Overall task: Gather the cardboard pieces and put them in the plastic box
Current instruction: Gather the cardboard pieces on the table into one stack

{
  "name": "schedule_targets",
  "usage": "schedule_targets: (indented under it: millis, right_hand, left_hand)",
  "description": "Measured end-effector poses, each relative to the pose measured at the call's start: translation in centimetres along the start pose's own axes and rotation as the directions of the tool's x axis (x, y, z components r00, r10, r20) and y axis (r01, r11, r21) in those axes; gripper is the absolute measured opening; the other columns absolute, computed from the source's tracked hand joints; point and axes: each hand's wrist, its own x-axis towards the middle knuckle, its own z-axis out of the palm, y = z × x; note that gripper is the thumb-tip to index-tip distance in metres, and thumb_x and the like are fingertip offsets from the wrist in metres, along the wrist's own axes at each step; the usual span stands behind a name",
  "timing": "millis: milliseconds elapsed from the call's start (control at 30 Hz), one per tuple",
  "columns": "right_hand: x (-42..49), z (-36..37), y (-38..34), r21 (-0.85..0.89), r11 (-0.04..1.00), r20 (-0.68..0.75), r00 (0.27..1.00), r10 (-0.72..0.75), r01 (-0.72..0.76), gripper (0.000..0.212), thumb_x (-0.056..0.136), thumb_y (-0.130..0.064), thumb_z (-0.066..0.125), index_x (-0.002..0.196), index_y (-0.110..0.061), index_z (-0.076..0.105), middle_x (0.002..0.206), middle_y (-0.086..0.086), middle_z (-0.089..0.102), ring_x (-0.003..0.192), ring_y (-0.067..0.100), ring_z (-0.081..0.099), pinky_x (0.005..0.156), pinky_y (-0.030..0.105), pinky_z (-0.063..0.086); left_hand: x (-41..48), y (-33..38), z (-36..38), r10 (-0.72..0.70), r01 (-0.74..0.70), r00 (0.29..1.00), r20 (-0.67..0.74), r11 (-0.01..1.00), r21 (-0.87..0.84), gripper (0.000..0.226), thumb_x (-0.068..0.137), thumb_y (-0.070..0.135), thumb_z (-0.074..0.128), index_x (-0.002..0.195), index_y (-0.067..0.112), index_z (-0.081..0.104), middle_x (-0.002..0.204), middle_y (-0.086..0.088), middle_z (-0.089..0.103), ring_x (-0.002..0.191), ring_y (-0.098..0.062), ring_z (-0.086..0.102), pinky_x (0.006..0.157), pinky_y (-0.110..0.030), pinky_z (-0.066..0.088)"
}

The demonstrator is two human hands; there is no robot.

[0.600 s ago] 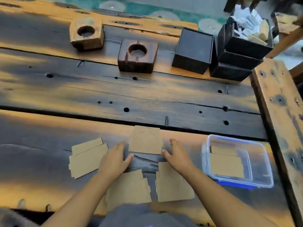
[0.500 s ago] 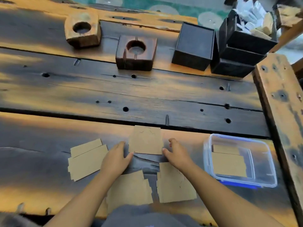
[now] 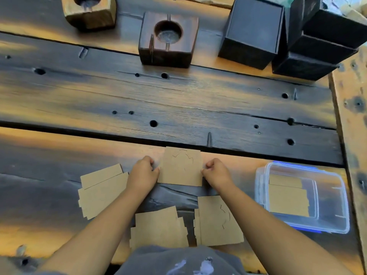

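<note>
Two hands frame one square of cardboard [image 3: 180,167] near the middle of the wooden table [image 3: 178,104]. The left hand [image 3: 143,174] is curled at the piece's left edge, the thumb pressed against it; the right hand [image 3: 216,172] is curled at the right edge, fingertips touching the card. Whether the piece is pinched off the wood or only squeezed between them, I cannot tell; it looks to lie flat on the plank. Faint curved cuts show on its face.

More cardboard lies nearer the person. To the left sits a small stack of pieces [image 3: 102,190], edges staggered, just beside the left wrist. Below the hands are two more: one lot [image 3: 158,227] between the forearms, and another piece [image 3: 217,221] touching the right forearm, which also has curved cuts in it.

Off to the right stands the clear plastic box [image 3: 335,197], lid off, with blue showing at its far and near edges. Inside it cardboard pieces [image 3: 288,197] lie flat on the bottom, toward the left side.

At the far side of the table stand a dark wooden block [image 3: 168,39] with a round hollow in its top, a lighter block [image 3: 89,10] of the same kind to its left, and black boxes [image 3: 254,34] at the far right, well apart from the cardboard.
</note>
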Motion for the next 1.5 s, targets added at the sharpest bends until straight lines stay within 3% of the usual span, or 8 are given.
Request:
schedule_targets:
  millis: [200, 333, 500, 867, 1033, 1200, 1367, 1500]
  right_hand:
    - [0.0, 0.6, -1.0, -0.01, 1.0, 0.038, 0.999, 0.03, -0.029, 0.017, 0.073, -0.013, 0.058, 0.072, -0.023, 0.045, 0.082, 0.007, 0.062, 0.081, 0.031, 0.064, 0.074, 0.038, 0.052]
    - [0.1, 0.5, -1.0, 0.032, 0.998, 0.045, 0.997, 0.056, -0.058, 0.017, 0.075, -0.012, 0.06, 0.073, -0.022, 0.046, 0.085, 0.007, 0.062, 0.087, 0.035, 0.065, 0.08, 0.046, 0.055]
    - [-0.2, 0.4, -0.9, 0.066, 0.996, 0.068, 0.997, 0.048, -0.053, 0.021, 0.077, -0.007, 0.061, 0.073, -0.022, 0.047, 0.089, 0.009, 0.062, 0.097, 0.039, 0.066, 0.086, 0.05, 0.055]
    - [-4.4, -1.7, 0.9, 0.135, 0.99, 0.015, 0.999, -0.036, 0.033, 0.015, 0.078, -0.006, 0.053, 0.077, -0.021, 0.051, 0.083, 0.005, 0.063, 0.082, 0.028, 0.062, 0.078, 0.042, 0.056]
    - [-6.6, -3.2, 3.2, 0.158, 0.984, 0.004, 0.997, -0.079, 0.077, 0.012, 0.079, -0.008, 0.05, 0.076, -0.019, 0.052, 0.082, 0.004, 0.062, 0.088, 0.035, 0.064, 0.085, 0.05, 0.057]
    - [-8.4, -4.3, 6.4, 0.167, 0.98, 0.029, 0.994, -0.11, 0.104, 0.015, 0.08, -0.008, 0.05, 0.072, -0.02, 0.049, 0.077, 0.007, 0.058, 0.077, 0.027, 0.056, 0.076, 0.042, 0.051]
    - [-10.3, -4.6, 9.8, 0.099, 0.991, 0.041, 0.994, -0.099, 0.095, 0.012, 0.082, -0.009, 0.051, 0.079, -0.02, 0.052, 0.084, 0.002, 0.059, 0.081, 0.025, 0.057, 0.077, 0.035, 0.048]
    - [-11.4, -4.7, 12.5, 0.12, 0.989, 0.056, 0.994, -0.098, 0.091, 0.01, 0.083, -0.007, 0.052, 0.083, -0.017, 0.054, 0.086, 0.003, 0.06, 0.08, 0.023, 0.055, 0.073, 0.032, 0.044]
  left_hand:
    - [0.8, 1.0, 0.7, -0.026, 0.027, 0.996, 0.081, 1.0, -0.012, 0.015, 0.079, 0.021, 0.066, 0.075, 0.016, 0.053, 0.088, -0.006, 0.068, 0.085, -0.03, 0.06, 0.077, -0.037, 0.052]
    - [1.2, 0.8, 0.7, -0.045, 0.048, 0.995, 0.09, 0.998, -0.041, 0.018, 0.077, 0.016, 0.068, 0.074, 0.017, 0.049, 0.089, -0.007, 0.067, 0.085, -0.03, 0.06, 0.078, -0.037, 0.051]
    - [0.9, 0.8, 0.7, -0.074, 0.082, 0.992, 0.1, 0.993, -0.083, 0.018, 0.077, 0.017, 0.068, 0.079, 0.017, 0.05, 0.088, -0.005, 0.063, 0.082, -0.027, 0.058, 0.069, -0.032, 0.043]
    - [-4.2, 1.9, 0.3, -0.019, 0.022, 0.998, 0.06, 0.999, -0.046, 0.015, 0.081, 0.017, 0.064, 0.082, 0.015, 0.049, 0.082, -0.005, 0.062, 0.078, -0.024, 0.057, 0.071, -0.037, 0.048]
    - [-8.2, 2.4, 1.3, -0.034, 0.035, 0.999, 0.02, 0.995, -0.091, 0.014, 0.082, 0.015, 0.062, 0.077, 0.016, 0.049, 0.083, -0.007, 0.064, 0.08, -0.026, 0.059, 0.068, -0.034, 0.045]
    - [-12.9, 2.4, 4.0, -0.067, 0.068, 0.998, 0.011, 0.985, -0.16, 0.007, 0.081, 0.009, 0.06, 0.084, 0.01, 0.054, 0.071, 0.001, 0.055, 0.075, -0.022, 0.055, 0.059, -0.024, 0.037]
    - [-16.4, 2.2, 6.8, -0.083, 0.089, 0.996, 0.043, 0.979, -0.183, 0.014, 0.077, -0.001, 0.05, 0.072, 0.012, 0.046, 0.068, -0.002, 0.053, 0.074, -0.027, 0.052, 0.064, -0.031, 0.035]
    - [-18.2, 2.3, 8.8, -0.139, 0.148, 0.988, 0.06, 0.97, -0.192, 0.013, 0.081, 0.0, 0.048, 0.087, 0.007, 0.057, 0.082, -0.007, 0.06, 0.082, -0.028, 0.055, 0.066, -0.03, 0.037]
